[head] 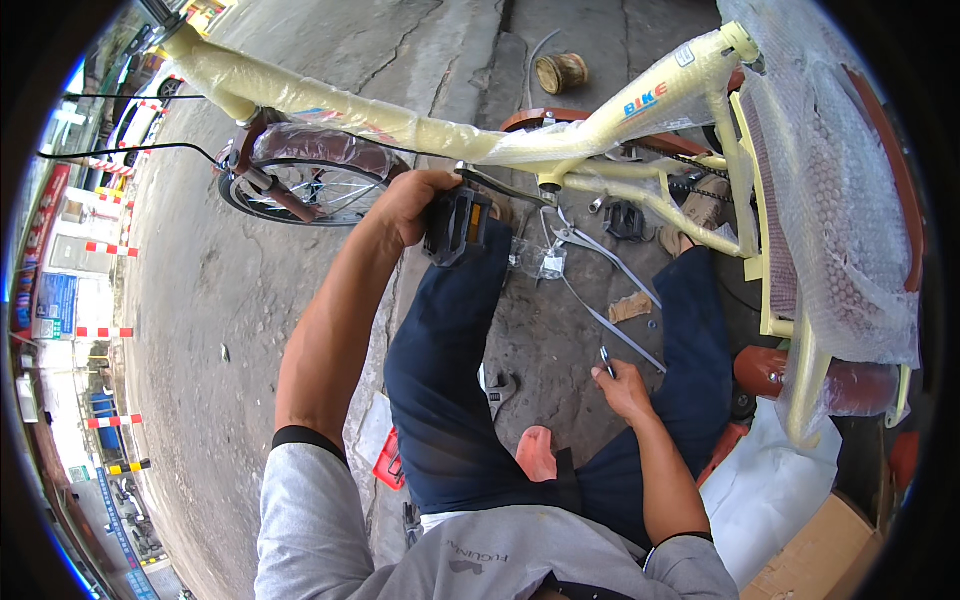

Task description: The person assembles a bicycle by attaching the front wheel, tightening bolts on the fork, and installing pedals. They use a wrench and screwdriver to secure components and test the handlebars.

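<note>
A cream bicycle frame, partly wrapped in clear plastic, spans the upper view. My left hand grips a black pedal with an amber reflector, at the end of the crank arm. Lower right of it, my right hand holds a small dark metal tool or part between thumb and fingers, above the ground; its exact kind cannot be told. Another black pedal is near the chainstay. Pliers lie on the concrete beside pale strips and a small plastic bag.
An adjustable wrench lies between my legs. A rusty can is beyond the frame. The front wheel is at upper left, a bubble-wrapped rear section at right. A red tray lies left of my leg, cardboard at lower right.
</note>
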Tool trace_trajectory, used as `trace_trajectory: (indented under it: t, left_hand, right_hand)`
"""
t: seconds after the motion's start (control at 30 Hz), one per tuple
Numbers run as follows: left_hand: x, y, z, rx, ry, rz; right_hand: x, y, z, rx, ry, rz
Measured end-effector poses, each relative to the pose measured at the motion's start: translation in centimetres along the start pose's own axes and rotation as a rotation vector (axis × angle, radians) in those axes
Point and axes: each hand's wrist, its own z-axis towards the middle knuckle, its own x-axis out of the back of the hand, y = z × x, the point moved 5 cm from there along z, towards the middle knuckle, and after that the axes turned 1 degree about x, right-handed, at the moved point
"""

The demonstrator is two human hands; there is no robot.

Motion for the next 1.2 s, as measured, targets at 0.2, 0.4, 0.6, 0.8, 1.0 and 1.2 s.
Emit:
trace_trajectory:
  t: [0.2, 0.4, 0.6, 0.8, 1.0, 1.2]
  left_hand:
    - [0.1, -0.9, 0.4, 0.001, -0.096, -0.069]
    - [-0.1, -1.1, 0.4, 0.011, -0.188, -0.091]
    - [-0.6, -0.9, -0.3, 0.019, -0.201, -0.086]
    - [-1.2, -0.5, -0.9, -0.018, -0.198, -0.037]
    - [-0.1, -0.1, -0.1, -0.017, -0.066, 0.007]
    - [1.0, -0.5, 0.8, 0.021, -0.064, 0.008]
  right_hand:
    - [-0.6, -3.3, -0.8, 0.031, -0.031, 0.12]
    - [-5.3, -17.7, -0.9, 0.286, -0.345, 0.597]
    - [-9.6, -26.7, 1.7, -0.004, -0.601, 1.293]
    - [-10.4, -26.7, 2.1, -0.037, -0.524, 1.33]
    - [-10.5, -26.7, 2.3, -0.037, -0.516, 1.313]
    - [-10.2, -26.7, 2.4, -0.043, -0.508, 1.274]
